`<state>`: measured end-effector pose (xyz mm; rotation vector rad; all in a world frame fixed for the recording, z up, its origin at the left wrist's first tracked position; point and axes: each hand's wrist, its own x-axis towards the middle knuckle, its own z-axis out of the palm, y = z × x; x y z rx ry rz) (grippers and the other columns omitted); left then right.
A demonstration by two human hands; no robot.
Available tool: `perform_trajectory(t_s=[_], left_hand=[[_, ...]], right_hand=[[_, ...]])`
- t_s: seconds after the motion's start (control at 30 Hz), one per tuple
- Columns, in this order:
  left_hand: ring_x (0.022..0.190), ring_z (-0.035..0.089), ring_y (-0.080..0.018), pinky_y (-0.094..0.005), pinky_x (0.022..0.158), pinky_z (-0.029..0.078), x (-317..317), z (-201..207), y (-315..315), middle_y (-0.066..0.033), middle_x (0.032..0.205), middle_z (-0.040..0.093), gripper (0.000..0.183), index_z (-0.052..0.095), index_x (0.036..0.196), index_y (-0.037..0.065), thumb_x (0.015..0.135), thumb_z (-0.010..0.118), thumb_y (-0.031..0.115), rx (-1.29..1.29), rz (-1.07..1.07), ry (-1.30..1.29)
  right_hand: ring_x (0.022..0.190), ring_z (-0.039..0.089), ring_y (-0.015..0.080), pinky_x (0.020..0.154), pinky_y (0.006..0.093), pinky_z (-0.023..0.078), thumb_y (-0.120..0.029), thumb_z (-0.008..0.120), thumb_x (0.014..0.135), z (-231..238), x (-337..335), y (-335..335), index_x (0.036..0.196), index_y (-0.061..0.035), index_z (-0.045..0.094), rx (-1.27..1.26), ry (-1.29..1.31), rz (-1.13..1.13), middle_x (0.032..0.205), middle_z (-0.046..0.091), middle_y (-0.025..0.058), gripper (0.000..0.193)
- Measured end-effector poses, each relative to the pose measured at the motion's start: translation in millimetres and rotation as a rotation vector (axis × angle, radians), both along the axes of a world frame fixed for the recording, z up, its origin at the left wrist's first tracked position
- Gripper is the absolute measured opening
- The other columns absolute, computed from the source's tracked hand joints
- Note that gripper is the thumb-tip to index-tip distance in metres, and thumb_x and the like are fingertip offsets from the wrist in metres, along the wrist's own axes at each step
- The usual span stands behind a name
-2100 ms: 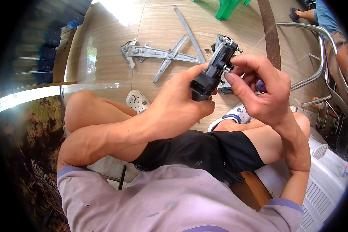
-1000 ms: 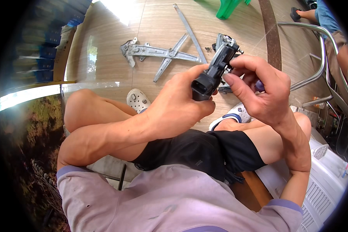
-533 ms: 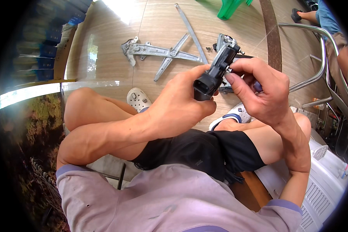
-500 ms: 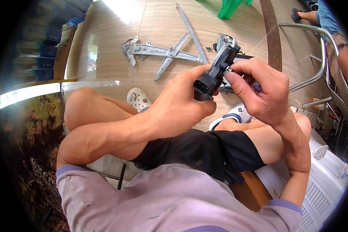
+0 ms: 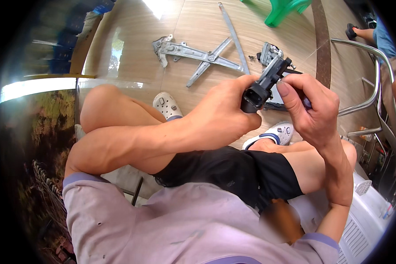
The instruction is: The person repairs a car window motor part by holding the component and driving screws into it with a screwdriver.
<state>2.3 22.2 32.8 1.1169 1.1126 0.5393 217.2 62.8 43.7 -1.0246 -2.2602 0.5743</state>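
My left hand is closed around a black plastic car-part housing, which looks like a door lock actuator, with a hollow socket facing me. The housing is raised above the floor and tilted, its far end up and to the right. Thumb and index finger of my right hand are pinched by its right side; whatever lies between the fingertips is hidden. A dark purplish thing, partly covered, shows within the curled fingers of that hand.
On the tiled floor lie a metal scissor-type window regulator and a silver-and-black latch mechanism. A green plastic stool stands at the back. Chrome chair tubing and another person's leg are at right, boxes at left.
The view has shifted, so the floor things sit further right and higher. A small silver screw seen at my right fingertips earlier no longer shows. My left hand keeps its hold on the housing.
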Motion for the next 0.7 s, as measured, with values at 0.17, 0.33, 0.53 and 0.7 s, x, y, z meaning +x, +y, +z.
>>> perform_trajectory(t_s=[0.17,0.33,0.53,0.7], left_hand=[[0.082,0.056,-0.0133,-0.0306,0.069,0.047,1.0,-3.2,4.2,-0.0049,0.095,0.06,0.04,0.058,0.122,-0.004,0.083,0.066,0.006,0.034,0.015,0.017],[0.079,0.06,-0.0175,-0.0336,0.068,0.049,-4.6,-11.6,4.1,-0.0118,0.087,0.064,0.045,0.06,0.122,-0.004,0.078,0.065,0.004,0.194,0.047,0.072],[0.097,0.069,-0.041,-0.0446,0.08,0.054,-2.2,-22.0,-4.0,-0.026,0.095,0.071,0.039,0.065,0.109,-0.004,0.075,0.074,0.012,0.109,0.108,0.123],[0.097,0.072,-0.0401,-0.0475,0.07,0.061,24.8,-30.2,-2.6,-0.0269,0.102,0.071,0.028,0.07,0.103,-0.008,0.081,0.062,0.008,0.098,0.097,0.106]], right_hand=[[0.055,0.061,0.0129,0.053,0.028,0.048,-0.007,0.079,0.086,1.2,-3.1,-1.4,0.097,-0.0034,0.07,-0.096,0.026,-0.063,0.076,0.07,0.0077,0.015],[0.058,0.06,0.0201,0.055,0.0312,0.047,-0.006,0.075,0.091,0.8,-8.2,6.5,0.093,-0.0013,0.068,-0.021,-0.053,0.032,0.073,0.064,0.0101,0.008],[0.067,0.055,0.0092,0.058,0.0267,0.044,-0.005,0.07,0.095,-9.5,-7.5,3.4,0.1,0.0005,0.066,-0.219,-0.023,-0.078,0.075,0.06,0.0037,0.009],[0.066,0.05,0.0074,0.058,0.0229,0.04,-0.013,0.062,0.103,-4.9,16.2,-0.9,0.106,0.0004,0.064,-0.225,-0.124,-0.074,0.081,0.058,0.0012,0.014]])
